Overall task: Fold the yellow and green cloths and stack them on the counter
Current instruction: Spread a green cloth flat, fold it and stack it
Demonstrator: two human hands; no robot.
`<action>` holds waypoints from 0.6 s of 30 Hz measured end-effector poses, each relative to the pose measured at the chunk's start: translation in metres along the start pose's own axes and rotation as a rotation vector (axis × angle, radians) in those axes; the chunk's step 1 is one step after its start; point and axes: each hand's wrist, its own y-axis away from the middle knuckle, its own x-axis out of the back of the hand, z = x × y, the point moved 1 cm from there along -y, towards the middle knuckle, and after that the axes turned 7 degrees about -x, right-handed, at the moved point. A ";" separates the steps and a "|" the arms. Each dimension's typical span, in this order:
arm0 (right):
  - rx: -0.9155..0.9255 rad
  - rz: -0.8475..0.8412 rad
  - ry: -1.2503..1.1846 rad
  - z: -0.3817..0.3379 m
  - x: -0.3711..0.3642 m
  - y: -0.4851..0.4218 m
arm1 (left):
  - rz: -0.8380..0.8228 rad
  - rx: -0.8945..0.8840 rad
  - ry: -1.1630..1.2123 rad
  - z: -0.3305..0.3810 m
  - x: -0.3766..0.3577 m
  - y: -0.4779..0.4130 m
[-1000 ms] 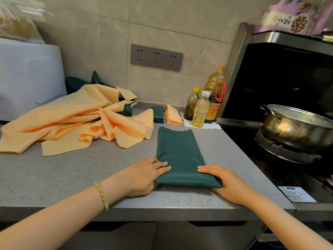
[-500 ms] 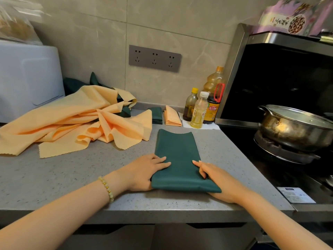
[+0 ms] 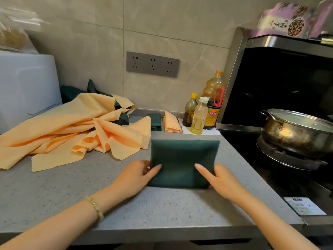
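So the green cloth (image 3: 182, 159) lies on the surface (image 3: 126, 204), long side running left-right, with left hand (image 3: 135, 177) and right hand (image 3: 223, 181) each keeping a pinching grip on a near corner.

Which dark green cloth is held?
The folded dark green cloth in front: left hand and right hand grip its sides. The small folded green cloth lies farther back; a crumpled green cloth sits under yellow cloths.
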 end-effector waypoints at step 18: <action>-0.269 0.175 0.088 0.022 -0.027 -0.060 | 0.142 0.320 -0.130 -0.010 -0.012 -0.023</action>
